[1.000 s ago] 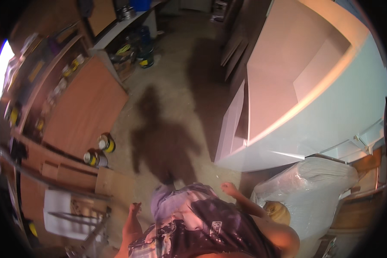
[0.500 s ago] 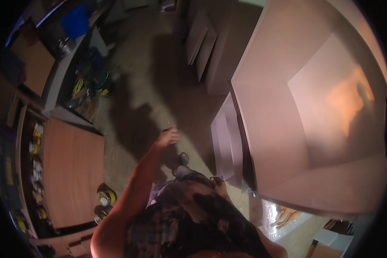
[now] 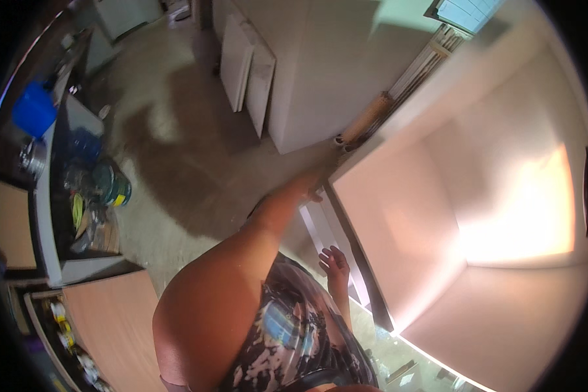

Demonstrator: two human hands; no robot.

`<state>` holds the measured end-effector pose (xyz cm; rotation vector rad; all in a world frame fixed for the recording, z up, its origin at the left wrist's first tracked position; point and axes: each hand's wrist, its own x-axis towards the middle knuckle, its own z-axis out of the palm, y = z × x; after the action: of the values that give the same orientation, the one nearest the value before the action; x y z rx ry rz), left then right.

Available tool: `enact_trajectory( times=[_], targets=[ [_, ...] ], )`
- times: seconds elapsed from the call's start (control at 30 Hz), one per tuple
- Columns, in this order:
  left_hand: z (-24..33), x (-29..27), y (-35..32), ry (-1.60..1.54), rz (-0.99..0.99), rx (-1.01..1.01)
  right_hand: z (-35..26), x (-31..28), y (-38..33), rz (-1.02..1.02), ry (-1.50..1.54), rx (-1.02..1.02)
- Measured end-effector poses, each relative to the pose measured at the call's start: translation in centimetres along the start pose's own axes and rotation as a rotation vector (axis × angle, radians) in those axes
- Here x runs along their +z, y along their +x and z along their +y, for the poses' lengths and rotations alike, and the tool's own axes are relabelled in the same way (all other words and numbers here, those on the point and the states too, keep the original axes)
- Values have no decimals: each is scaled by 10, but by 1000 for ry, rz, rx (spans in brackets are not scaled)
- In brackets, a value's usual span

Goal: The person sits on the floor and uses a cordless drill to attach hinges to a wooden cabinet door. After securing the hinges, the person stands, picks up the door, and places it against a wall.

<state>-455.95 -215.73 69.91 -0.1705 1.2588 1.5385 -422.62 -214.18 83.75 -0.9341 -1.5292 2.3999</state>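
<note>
A large pale open-fronted cabinet box (image 3: 398, 202) fills the right side, brightly lit inside. My left arm reaches across my body, and my left hand (image 3: 313, 187) is at the box's far left corner. Its fingers are partly hidden and blurred there, so I cannot tell whether they grip the edge. Closer to me, my right hand (image 3: 334, 261) is raised beside the box's left edge, fingers apart and lightly bent, with nothing in it. Between the hands, a white panel-like piece (image 3: 330, 242) shows below the box.
Two white panels (image 3: 237, 62) lean against a pale block (image 3: 326, 78). Long thin strips (image 3: 424, 62) lie behind the box. Along the left are a blue container (image 3: 34, 109), a green bucket (image 3: 113, 185) on the floor, and a wood-topped unit (image 3: 111, 320) with several small bottles.
My left hand has moved from over the floor to the box's corner. My right hand has come into view. The view has shifted, and the box's inside looks brighter.
</note>
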Motion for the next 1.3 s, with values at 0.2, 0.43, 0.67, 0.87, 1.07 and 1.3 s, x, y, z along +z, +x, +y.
enact_trajectory(
  times=[0.2, 0.43, 0.67, 0.87, 1.07, 1.3],
  targets=[
    [-11, -9, 82, -387, 10, -297, -15, 69, 69, -6, 651, -169],
    [-25, 9, 114, -725, 157, -677, -50, 129, 116, 330, 905, -229],
    [-34, 23, 112, -690, 182, -701, -49, 137, 135, 585, 851, -367],
    [-22, 16, 109, -617, 189, -676, -45, 149, 146, 591, 829, -472],
    [-23, 10, 104, -573, 187, -670, -74, 175, 169, 671, 1007, -502],
    [-28, 8, 96, -534, 182, -665, -82, 151, 189, 689, 1322, -610]
  ],
)
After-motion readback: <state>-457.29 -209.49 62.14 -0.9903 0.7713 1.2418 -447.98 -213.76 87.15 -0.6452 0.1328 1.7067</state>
